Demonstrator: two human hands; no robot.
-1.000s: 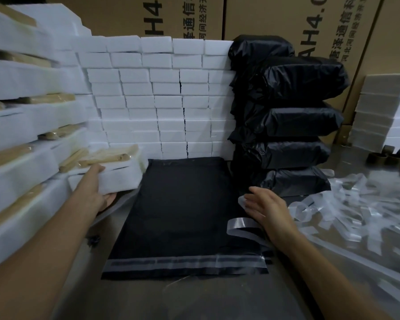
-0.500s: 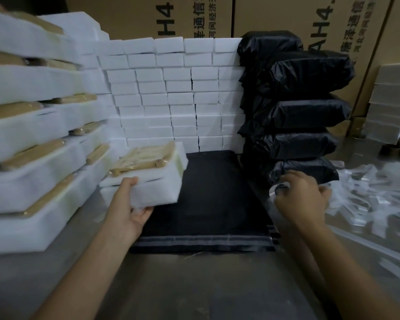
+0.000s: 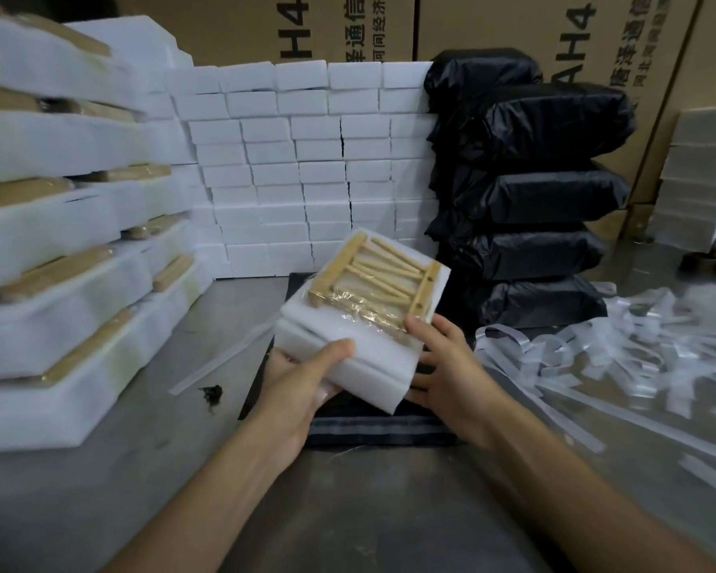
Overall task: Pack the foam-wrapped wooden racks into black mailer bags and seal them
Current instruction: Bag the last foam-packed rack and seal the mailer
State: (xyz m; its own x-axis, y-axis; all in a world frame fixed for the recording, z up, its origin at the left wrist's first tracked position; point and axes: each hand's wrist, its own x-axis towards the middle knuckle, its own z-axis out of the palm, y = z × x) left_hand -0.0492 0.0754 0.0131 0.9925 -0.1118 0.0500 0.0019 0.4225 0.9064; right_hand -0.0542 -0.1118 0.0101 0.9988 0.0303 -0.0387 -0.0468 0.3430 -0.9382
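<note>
Rack (image 3: pixel 371 279) in foam sits in both our hands above the flat bag (image 3: pixel 383 428) on the worktop (image 3: pixel 207 490): left hand (image 3: pixel 302 380) grips its near edge, right hand (image 3: pixel 441 363) steadies its side; five sealed bags (image 3: pixel 530 192) are stacked, and many racks (image 3: pixel 58 283) are left

Pale unfinished wood showing in the rack (image 3: pixel 375 279), crinkled glossy plastic film clinging over it, matt white foam (image 3: pixel 360 357) cradling beneath — black mailer bag (image 3: pixel 381 425) lying dull, packed bags (image 3: pixel 530 200) gleaming faintly, table (image 3: pixel 389 510) looking smooth metal.
</note>
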